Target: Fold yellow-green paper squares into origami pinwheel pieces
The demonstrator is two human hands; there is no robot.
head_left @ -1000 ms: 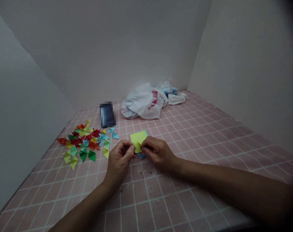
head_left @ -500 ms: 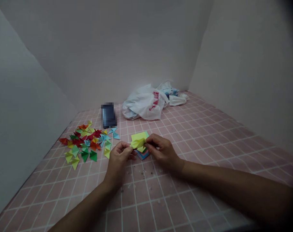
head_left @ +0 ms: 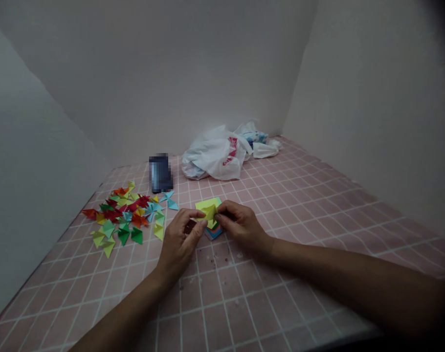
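A small folded piece of yellow paper (head_left: 211, 212) is pinched at its right side between the thumb and forefinger of my right hand (head_left: 240, 224). My left hand (head_left: 182, 233) is at the paper's left edge, thumb and forefinger parted; whether the tips touch it I cannot tell. Just beneath the hands lies a stack of square coloured paper (head_left: 204, 203), yellow on top with blue and other colours below. Left of my left hand, many folded paper pieces (head_left: 123, 233) in red, orange, yellow, green and blue are spread in a loose cluster.
A dark device-like object (head_left: 161, 173), pixelated, stands behind the folded pieces. Crumpled white plastic bags (head_left: 217, 154) with red and blue print lie against the back wall (head_left: 193, 73). Pink tiles (head_left: 310, 210) with pale lines cover the surface, and walls enclose both sides.
My left thumb and forefinger have spread apart at the paper's left edge. The yellow piece is turned more upright in my right fingers. The whole view has shifted slightly.
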